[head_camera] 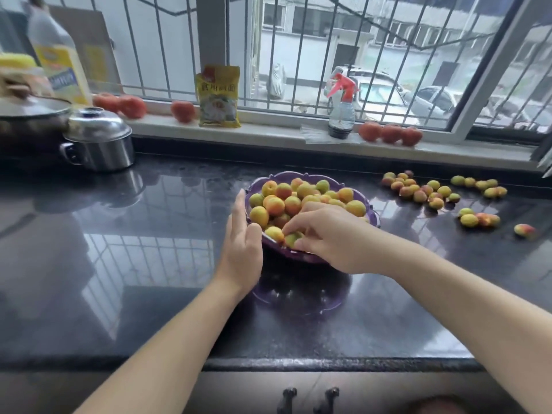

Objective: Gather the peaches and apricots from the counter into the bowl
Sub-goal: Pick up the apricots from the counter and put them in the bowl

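Observation:
A purple scalloped bowl point(301, 175) sits mid-counter, heaped with several yellow-orange apricots and peaches point(286, 201). My right hand point(325, 234) reaches over the bowl's near rim, its fingertips closed on a greenish-yellow fruit point(291, 239) lying among the others. My left hand point(243, 243) rests flat against the bowl's left outer side, fingers extended and empty. Several loose fruits point(418, 189) lie scattered on the dark counter to the right, with a few more nearer point(478, 219) and a single one point(524, 230) furthest right.
The glossy black counter point(149, 234) runs to a front edge near me. A steel lidded pot point(100, 141) and a dark pan point(30, 115) stand at far left. The windowsill holds tomatoes point(389, 133), a yellow packet point(218, 95), a spray bottle point(342, 115) and an oil bottle point(58, 55).

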